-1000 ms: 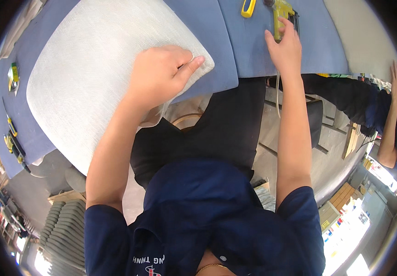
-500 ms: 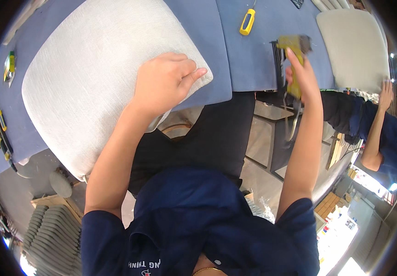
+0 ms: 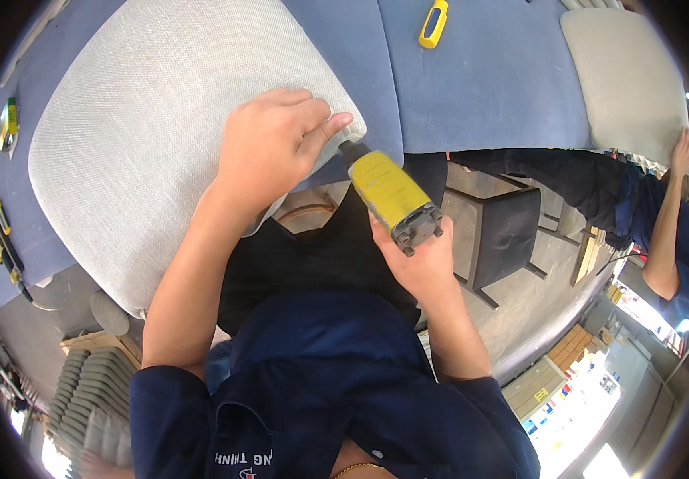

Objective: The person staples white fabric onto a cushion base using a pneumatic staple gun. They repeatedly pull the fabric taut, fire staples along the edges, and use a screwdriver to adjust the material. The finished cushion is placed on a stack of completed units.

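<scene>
Step in hand: apparently, presenting the yellow pneumatic gun [image 3: 392,191] to the edge of the white cushion [image 3: 152,120].
Next move: calls for a steady nose, fingers clear.
Left hand [image 3: 268,140]: curled closed on the cushion's near edge.
Right hand [image 3: 420,259]: wrapped around the gun; nose just beside left thumb, contact unclear.
Cushion position: on blue worktop [image 3: 488,88], beneath left hand.

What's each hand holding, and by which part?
Right hand: yellow staple gun, apparently by its handle. Left hand: white cushion, by its edge near a corner.
</scene>
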A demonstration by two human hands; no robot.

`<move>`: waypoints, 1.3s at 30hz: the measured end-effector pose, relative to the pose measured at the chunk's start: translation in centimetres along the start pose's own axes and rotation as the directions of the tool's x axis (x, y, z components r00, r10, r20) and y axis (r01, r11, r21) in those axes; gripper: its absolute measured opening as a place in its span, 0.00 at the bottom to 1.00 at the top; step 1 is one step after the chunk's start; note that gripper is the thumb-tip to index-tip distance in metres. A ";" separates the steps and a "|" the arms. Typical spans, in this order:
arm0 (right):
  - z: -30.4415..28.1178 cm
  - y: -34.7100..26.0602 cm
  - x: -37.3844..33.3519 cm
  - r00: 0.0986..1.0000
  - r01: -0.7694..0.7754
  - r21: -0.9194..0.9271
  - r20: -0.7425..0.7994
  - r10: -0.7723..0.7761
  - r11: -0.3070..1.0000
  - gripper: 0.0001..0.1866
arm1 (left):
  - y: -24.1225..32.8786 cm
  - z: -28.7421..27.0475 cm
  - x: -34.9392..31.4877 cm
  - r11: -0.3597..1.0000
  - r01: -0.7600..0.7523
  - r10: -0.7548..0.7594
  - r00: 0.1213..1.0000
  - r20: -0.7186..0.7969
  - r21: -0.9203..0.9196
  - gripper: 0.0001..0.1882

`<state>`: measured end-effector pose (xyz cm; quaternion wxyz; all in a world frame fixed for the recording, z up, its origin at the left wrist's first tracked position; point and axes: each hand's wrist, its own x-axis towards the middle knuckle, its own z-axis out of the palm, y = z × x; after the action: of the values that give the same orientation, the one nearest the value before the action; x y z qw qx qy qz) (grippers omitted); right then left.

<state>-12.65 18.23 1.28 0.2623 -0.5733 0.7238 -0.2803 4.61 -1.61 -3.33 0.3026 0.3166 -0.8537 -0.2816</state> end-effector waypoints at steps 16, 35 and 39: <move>0.4 -0.7 0.7 1.000 0.021 -0.043 -0.003 -0.021 0.999 0.28 | -0.2 0.3 -0.2 1.000 0.003 -0.003 1.000 -0.024 -0.028 0.23; 0.2 -0.4 -2.4 0.997 -0.039 0.103 -0.063 0.046 0.994 0.22 | 1.6 -3.9 0.3 0.941 -0.285 0.256 0.952 0.166 0.185 0.18; 0.7 -0.7 -1.8 0.997 -0.021 0.119 -0.069 0.030 0.993 0.22 | -1.0 -2.9 0.7 0.949 -0.315 0.304 0.931 0.201 0.023 0.19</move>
<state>-11.36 19.83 1.39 0.2733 -0.5373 0.7221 -0.3393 6.49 -3.59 -1.84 0.2494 0.1571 -0.9258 -0.2366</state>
